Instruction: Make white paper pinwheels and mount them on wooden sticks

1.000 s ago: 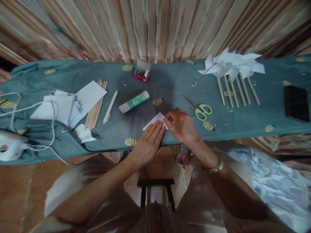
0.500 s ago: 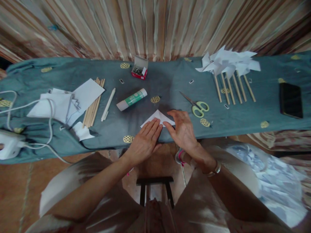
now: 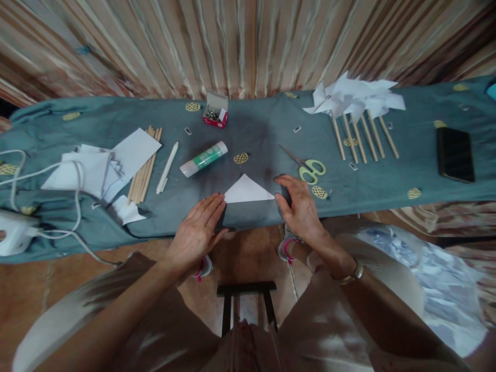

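A white sheet of paper [image 3: 248, 191], folded into a triangle, lies flat near the front edge of the table with its point facing away from me. At its left corner rest the fingertips of my left hand [image 3: 198, 227], the fingers stretched flat and the thumb apart. My right hand [image 3: 301, 206] is at the right corner, thumb and forefinger spread, the thumb tip touching or almost touching the paper. Just beyond that hand are green-handled scissors [image 3: 308, 168]. Farther back, left of the triangle, lies a glue stick [image 3: 204, 159].
To the left are a white pen [image 3: 168, 168], wooden sticks [image 3: 146, 178], loose paper sheets [image 3: 134, 155] and a white cable [image 3: 79, 206]. A red box of pins [image 3: 215, 114] stands at the back. Paper pinwheels [image 3: 358, 101] and a phone [image 3: 455, 155] lie to the right.
My left hand has slid left along the folded edge to the left corner, uncovering the paper triangle. My right hand has shifted slightly outward to the right corner. The view has moved a little.
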A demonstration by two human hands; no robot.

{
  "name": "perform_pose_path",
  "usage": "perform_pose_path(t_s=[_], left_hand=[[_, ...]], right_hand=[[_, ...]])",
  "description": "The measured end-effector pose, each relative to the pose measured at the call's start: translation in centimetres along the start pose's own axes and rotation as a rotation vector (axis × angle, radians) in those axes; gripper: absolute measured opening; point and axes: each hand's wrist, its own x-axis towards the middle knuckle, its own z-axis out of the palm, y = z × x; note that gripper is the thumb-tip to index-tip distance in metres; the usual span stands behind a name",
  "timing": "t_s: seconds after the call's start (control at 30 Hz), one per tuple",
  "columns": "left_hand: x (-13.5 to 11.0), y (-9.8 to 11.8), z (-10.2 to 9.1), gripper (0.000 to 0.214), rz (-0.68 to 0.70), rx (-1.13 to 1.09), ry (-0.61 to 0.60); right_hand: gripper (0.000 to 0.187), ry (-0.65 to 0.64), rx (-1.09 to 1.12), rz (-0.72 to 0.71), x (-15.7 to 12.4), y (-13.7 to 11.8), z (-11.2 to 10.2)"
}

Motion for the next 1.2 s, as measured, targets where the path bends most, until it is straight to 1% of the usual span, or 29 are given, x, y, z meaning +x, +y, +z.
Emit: perform_pose_path(t_s=[0.17,0.27,0.33,0.4,0.47,0.5,0.57,0.63,0.73,0.83,0.93,1.0,1.1,1.17,1.2], left_hand=[[0.1,0.2,-0.3,0.056,0.027,0.025,0.02],[0.2,0.3,-0.2,0.053,0.03,0.046,0.021],[0.2,0.3,-0.3,0.05,0.034,0.06,0.023],[0.2,0.2,-0.4,0.047,0.037,0.056,0.034],[0.3,0.1,-0.7,0.042,0.019,0.023,0.051],[0.5,0.1,-0.9,0.04,0.003,-0.001,0.064],[1.0,0.2,-1.3,0.04,-0.036,-0.053,0.091],[1.9,0.5,-1.7,0.047,-0.061,-0.095,0.125],[3.5,1.1,-1.7,0.056,-0.048,-0.108,0.173],[4.9,1.5,-1.2,0.05,0.02,-0.078,0.173],[6.1,1.8,-0.7,0.041,0.055,-0.043,0.174],[6.7,2.0,-0.6,0.034,0.067,0.004,0.178],[7.5,2.2,-0.7,0.023,0.118,0.051,0.183],[7.8,2.2,-0.7,0.02,0.147,0.052,0.175],[7.9,2.1,-0.6,0.021,0.154,0.054,0.173]], right_hand=[[0.032,-0.029,0.035,-0.007,0.7,-0.3,-0.3],[0.031,-0.082,0.095,-0.004,1.5,-0.8,-0.1],[0.026,-0.132,0.127,0.006,2.0,-1.1,0.2],[0.016,-0.176,0.157,0.022,2.4,-1.4,0.3],[0.008,-0.196,0.203,0.035,2.7,-1.7,0.4],[0.008,-0.194,0.229,0.042,2.8,-1.8,0.4],[0.009,-0.185,0.262,0.06,2.7,-2.2,0.2],[0.011,-0.201,0.257,0.076,2.5,-2.6,0.1],[0.013,-0.257,0.231,0.052,2.1,-3.4,-0.1],[0.015,-0.274,0.249,0.014,1.9,-4.0,-0.3],[0.021,-0.285,0.309,0.047,1.9,-3.9,-0.7],[0.027,-0.285,0.345,0.109,2.0,-3.4,-1.2],[0.031,-0.257,0.366,0.204,1.8,-2.3,-1.8],[0.033,-0.219,0.356,0.207,1.4,-1.6,-2.1],[0.033,-0.196,0.336,0.178,1.2,-1.3,-2.2]])
